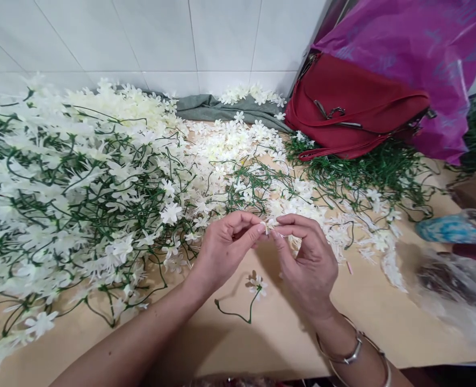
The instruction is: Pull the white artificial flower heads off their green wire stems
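Observation:
My left hand [230,244] and my right hand [308,258] meet above the table, thumbs and forefingers pinched on a small white artificial flower [269,226]. Fingertips cover much of it, so its exact shape is hard to make out. Just below them, a single white flower on a bent green stem [251,309] lies on the tabletop. A big heap of white flowers on green stems [80,183] rises to the left of my left hand. Loose white blossoms [230,142] are spread beyond my hands.
Green stems [351,172] lie under a red handbag [359,102] at the back right, beside a purple plastic bag [435,59]. A blue-and-white item [447,228] and a clear plastic bag [451,290] sit on the right. A tiled wall [161,37] borders the tan tabletop [383,322].

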The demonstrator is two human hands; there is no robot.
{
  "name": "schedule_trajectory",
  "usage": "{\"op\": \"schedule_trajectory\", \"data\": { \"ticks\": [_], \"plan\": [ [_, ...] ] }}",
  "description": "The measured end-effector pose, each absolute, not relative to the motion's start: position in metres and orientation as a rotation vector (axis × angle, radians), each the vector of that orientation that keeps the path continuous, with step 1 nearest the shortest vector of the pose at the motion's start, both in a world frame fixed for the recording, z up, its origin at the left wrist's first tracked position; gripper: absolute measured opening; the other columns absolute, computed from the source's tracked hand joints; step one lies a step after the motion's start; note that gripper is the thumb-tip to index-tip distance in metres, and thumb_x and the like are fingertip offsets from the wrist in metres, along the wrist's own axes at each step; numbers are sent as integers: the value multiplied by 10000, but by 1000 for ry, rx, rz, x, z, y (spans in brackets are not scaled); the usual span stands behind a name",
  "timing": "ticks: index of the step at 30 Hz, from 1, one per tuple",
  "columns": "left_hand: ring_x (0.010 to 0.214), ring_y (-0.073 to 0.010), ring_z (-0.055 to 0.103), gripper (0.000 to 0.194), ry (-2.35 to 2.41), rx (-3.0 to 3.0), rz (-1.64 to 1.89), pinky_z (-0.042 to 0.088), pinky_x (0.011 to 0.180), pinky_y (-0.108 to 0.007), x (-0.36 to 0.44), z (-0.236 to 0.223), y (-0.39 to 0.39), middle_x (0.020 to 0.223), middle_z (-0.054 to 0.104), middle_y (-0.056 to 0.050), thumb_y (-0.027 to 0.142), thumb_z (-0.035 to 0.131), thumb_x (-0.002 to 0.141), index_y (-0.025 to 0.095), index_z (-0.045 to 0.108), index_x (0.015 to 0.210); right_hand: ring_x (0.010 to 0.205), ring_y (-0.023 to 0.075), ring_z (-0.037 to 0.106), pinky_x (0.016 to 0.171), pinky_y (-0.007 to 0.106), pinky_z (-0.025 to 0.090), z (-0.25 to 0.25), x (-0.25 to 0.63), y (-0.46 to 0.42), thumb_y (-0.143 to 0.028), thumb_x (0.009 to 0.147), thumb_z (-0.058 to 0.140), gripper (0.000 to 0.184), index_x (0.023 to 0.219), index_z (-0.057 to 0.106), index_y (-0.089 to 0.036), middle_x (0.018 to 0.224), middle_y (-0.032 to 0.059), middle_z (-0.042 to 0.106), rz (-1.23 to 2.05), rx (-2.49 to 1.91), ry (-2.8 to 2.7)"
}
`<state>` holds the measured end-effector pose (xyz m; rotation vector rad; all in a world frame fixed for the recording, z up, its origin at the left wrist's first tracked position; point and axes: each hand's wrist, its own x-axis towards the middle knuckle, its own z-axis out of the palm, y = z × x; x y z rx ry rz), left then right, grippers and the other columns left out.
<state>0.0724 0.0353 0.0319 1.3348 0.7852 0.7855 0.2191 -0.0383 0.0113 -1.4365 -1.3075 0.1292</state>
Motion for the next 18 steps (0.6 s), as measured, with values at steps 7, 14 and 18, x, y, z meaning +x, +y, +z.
{"op": "schedule_trajectory", "data": {
  "ticks": [7, 14, 18],
  "plan": [
    [784, -152, 735, 132, 763, 1313, 747, 594, 706, -254, 74, 30, 35, 818, 780, -31, 304, 675, 940, 176, 703, 923, 1035, 222, 678, 933, 434, 538, 10, 219, -38, -153, 926, 708, 111, 980, 701, -249, 1074, 60, 695, 188, -1422, -1239],
    [715, -115, 630, 104, 813, 1816, 846, 501, 694, -240, 69, 33, 35, 862, 754, -1, 250, 630, 986, 202, 717, 952, 1171, 251, 681, 1026, 493, 530, 11, 216, -39, -191, 954, 676, 61, 975, 683, -248, 1212, 93, 713, 389, -1392, -1205],
    [767, -124, 674, 115, 794, 1882, 904, 514, 714, -240, 70, 32, 34, 933, 775, -15, 232, 598, 1013, 207, 709, 998, 1180, 250, 679, 1046, 494, 524, 12, 214, -38, -206, 948, 687, 42, 952, 680, -247, 1187, 91, 723, 525, -1340, -1138]
  ]
}}
